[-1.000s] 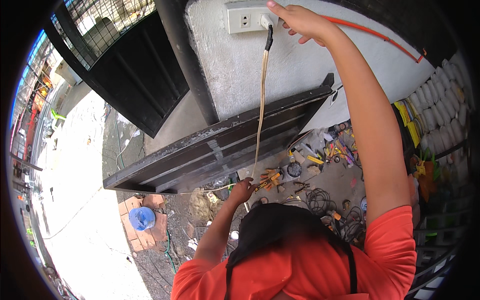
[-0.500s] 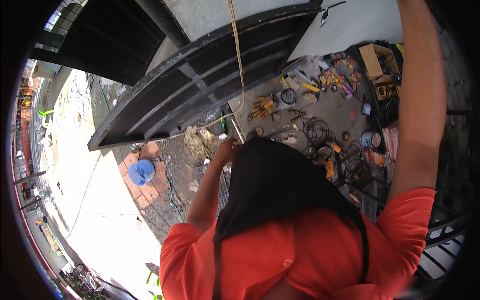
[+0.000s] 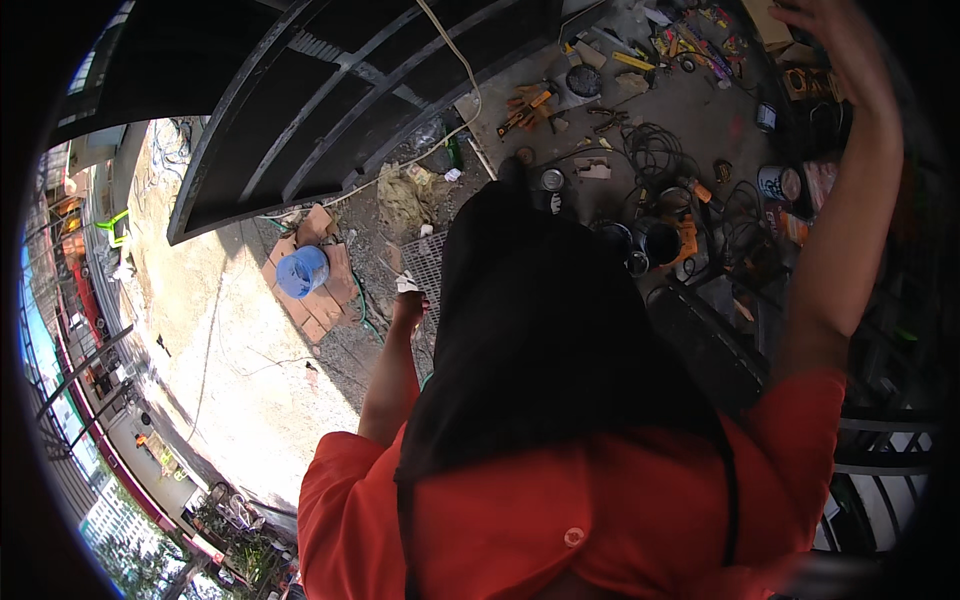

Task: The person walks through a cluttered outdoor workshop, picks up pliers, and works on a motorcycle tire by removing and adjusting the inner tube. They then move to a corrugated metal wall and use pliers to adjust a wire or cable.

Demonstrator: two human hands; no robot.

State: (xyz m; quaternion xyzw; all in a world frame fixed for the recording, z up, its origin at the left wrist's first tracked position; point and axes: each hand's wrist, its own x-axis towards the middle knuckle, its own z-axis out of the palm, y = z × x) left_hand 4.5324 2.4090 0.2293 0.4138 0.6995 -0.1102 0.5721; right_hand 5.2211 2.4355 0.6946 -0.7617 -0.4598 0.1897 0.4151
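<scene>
My right hand (image 3: 820, 30) is raised at the upper right beside a cardboard box (image 3: 768, 24), its fingers apart, with nothing visible in it. My left hand (image 3: 407, 308) is low at my left, beside a white scrap (image 3: 407, 283) over a metal grate (image 3: 425, 262). Its fingers are too dark and small to tell whether they hold anything. A pale cable (image 3: 462, 70) hangs across the black metal panel (image 3: 320, 100) and runs down to the floor. My black apron covers much of the lower middle.
A blue bucket (image 3: 302, 270) stands on broken tiles (image 3: 305, 315). Tools (image 3: 530, 105), coiled black cords (image 3: 650, 155), cans (image 3: 778, 182) and scraps cover the floor ahead. Black metal railing (image 3: 880, 450) is at the right; a sunlit pavement (image 3: 220, 370) is at the left.
The view has tilted down; socket and white wall have mostly left it. My left hand has moved down and left. My right hand, earlier at the plug, now shows spread fingers near the box.
</scene>
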